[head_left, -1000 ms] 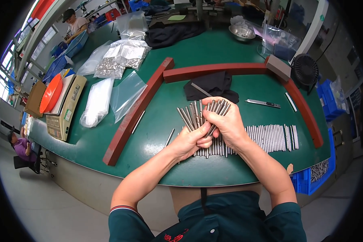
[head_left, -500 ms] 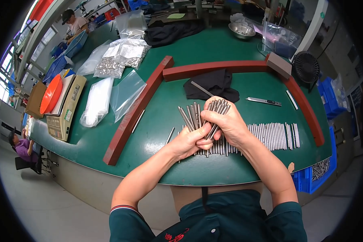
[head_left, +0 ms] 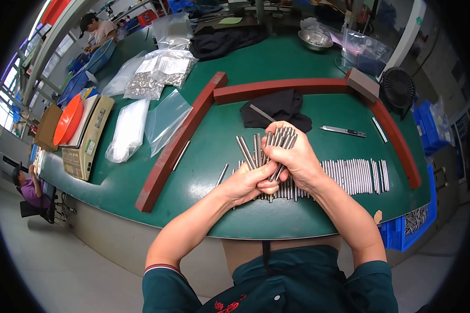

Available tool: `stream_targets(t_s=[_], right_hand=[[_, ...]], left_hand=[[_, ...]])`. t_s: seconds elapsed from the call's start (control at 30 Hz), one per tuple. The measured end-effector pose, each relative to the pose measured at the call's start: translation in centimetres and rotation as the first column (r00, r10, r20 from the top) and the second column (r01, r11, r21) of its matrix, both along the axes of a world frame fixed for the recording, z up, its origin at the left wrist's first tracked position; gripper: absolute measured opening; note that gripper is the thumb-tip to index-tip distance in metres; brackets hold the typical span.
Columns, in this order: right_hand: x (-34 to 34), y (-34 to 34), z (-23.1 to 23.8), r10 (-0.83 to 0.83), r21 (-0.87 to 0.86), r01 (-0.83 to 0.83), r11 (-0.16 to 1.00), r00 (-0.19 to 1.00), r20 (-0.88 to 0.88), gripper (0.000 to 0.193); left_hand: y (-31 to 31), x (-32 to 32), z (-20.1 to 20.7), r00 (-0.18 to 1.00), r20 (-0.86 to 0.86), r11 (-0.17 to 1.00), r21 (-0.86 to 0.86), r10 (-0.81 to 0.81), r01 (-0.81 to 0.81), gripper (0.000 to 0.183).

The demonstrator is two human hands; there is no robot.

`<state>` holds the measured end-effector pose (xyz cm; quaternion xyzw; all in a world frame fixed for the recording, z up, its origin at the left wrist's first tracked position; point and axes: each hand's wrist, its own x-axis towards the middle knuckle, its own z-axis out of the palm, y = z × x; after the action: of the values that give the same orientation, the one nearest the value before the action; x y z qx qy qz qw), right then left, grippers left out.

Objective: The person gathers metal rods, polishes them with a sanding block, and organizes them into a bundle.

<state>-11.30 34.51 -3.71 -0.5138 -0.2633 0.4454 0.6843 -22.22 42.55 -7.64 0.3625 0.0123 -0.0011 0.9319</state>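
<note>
My left hand (head_left: 249, 183) is closed round the lower ends of several metal rods (head_left: 244, 150), whose tops fan out above its fingers. Pressed against it, my right hand (head_left: 297, 159) grips a thicker bundle of the same silvery rods (head_left: 282, 138). Both bundles slant upward over the green table, and the fingers of the two hands meet at the bottom of them. Under and beside the hands lies a long row of rods (head_left: 350, 176) set side by side. One loose rod (head_left: 222, 175) rests left of my left hand.
Dark red bars (head_left: 282, 89) frame the work area. Inside them lie a black cloth (head_left: 277, 108) and a utility knife (head_left: 343, 131). Plastic bags (head_left: 128, 130), a scale (head_left: 91, 138) and an orange bowl (head_left: 69, 120) stand left. Right are a black fan (head_left: 398, 87) and a blue bin (head_left: 402, 235).
Some rods in my left hand have shifted slightly between the fingers. Both hands keep their hold in nearly the same place. The whole view has moved a little.
</note>
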Motion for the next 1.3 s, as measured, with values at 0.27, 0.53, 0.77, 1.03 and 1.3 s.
stream_targets(t_s=[0.27, 0.53, 0.77, 1.03, 1.3], right_hand=[[0.2, 0.0, 1.0, 0.139, -0.038, -0.136, 0.99, 0.988, 0.066, 0.029], [0.6, 0.1, -0.3, 0.179, -0.072, -0.18, 0.981, 0.984, -0.019, 0.017], [0.5, 0.1, -0.7, 0.206, -0.018, -0.206, 0.978, 0.978, -0.023, 0.023], [0.7, 0.0, -0.9, 0.214, -0.053, -0.216, 0.975, 0.976, -0.044, 0.021], [0.0, 0.2, 0.8, 0.36, 0.043, -0.365, 0.93, 0.929, 0.088, 0.038]], left_hand=[[-0.3, 0.0, 0.2, 0.999, -0.005, 0.998, 0.06, -0.034, 0.034, 0.022], [0.0, -0.1, 0.0, 0.997, -0.043, 0.994, 0.083, -0.061, 0.065, 0.024], [-0.4, 0.0, 0.2, 0.996, -0.078, 0.981, 0.188, -0.042, 0.056, 0.013], [0.2, 0.1, -0.7, 0.99, -0.104, 0.982, 0.15, -0.1, 0.115, 0.024], [0.1, -0.5, 1.1, 0.986, -0.169, 0.956, 0.291, 0.007, 0.043, 0.036]])
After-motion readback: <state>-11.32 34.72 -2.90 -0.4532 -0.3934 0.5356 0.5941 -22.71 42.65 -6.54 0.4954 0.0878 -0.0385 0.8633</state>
